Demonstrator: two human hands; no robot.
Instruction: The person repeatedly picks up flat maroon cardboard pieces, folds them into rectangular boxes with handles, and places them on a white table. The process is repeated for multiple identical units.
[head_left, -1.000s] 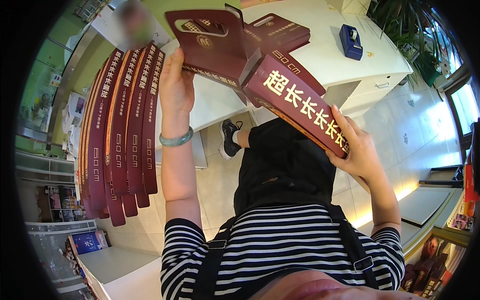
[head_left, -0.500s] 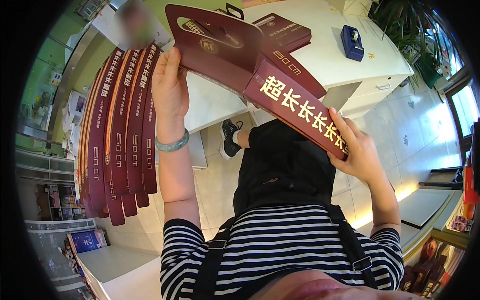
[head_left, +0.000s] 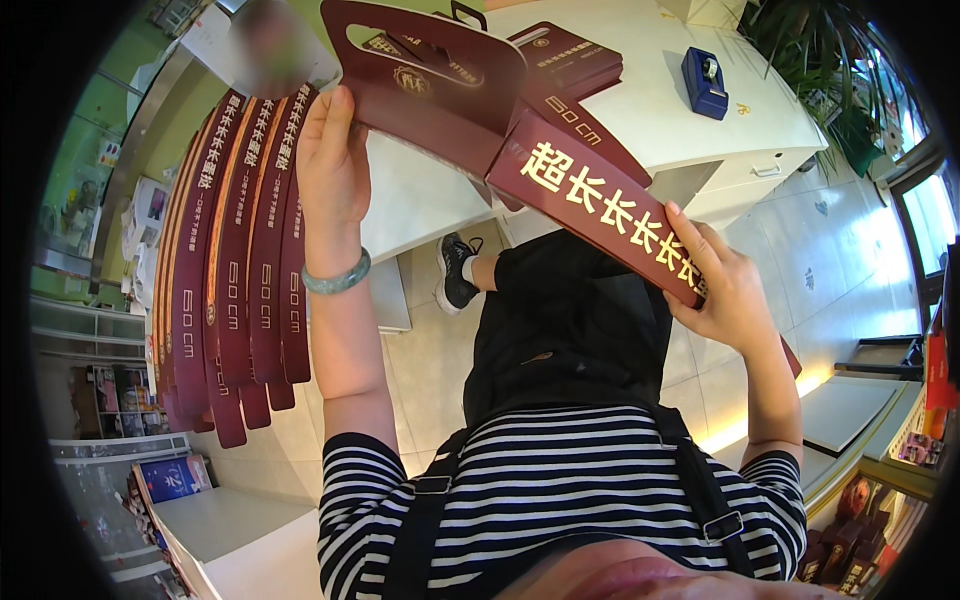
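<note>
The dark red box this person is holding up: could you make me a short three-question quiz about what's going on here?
1. True or false: both hands grip the long dark red box.
2. What sits on the white table near its far right corner? A) a blue tape dispenser B) a kettle C) a laptop
3. Which wrist wears the green bangle?

Key:
1. True: the left hand holds the handled end, the right hand the near end.
2. A, the blue tape dispenser.
3. The left.
</note>
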